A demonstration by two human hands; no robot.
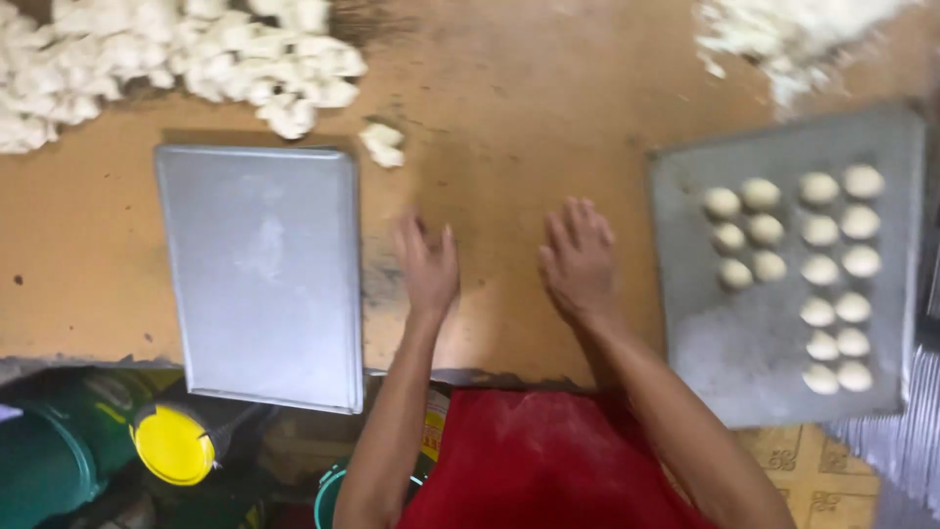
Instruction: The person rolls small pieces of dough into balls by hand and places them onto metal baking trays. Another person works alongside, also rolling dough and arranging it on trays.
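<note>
We see a brown wooden table [509, 108] with flour dust on it. On the left lies an empty grey metal tray [264, 269], its near edge over the table's border. On the right lies a second grey tray [744, 362] that carries rows of round dough balls [821, 269]. At the far left, a heap of cut dough pieces [166, 54] lies on the wood, with one small piece [383, 144] apart. At the far right is a pile of flour [783, 34].

Matt metal tray [262, 274] on smooth wooden table [490, 118], soft dough pieces [147, 54]
</note>
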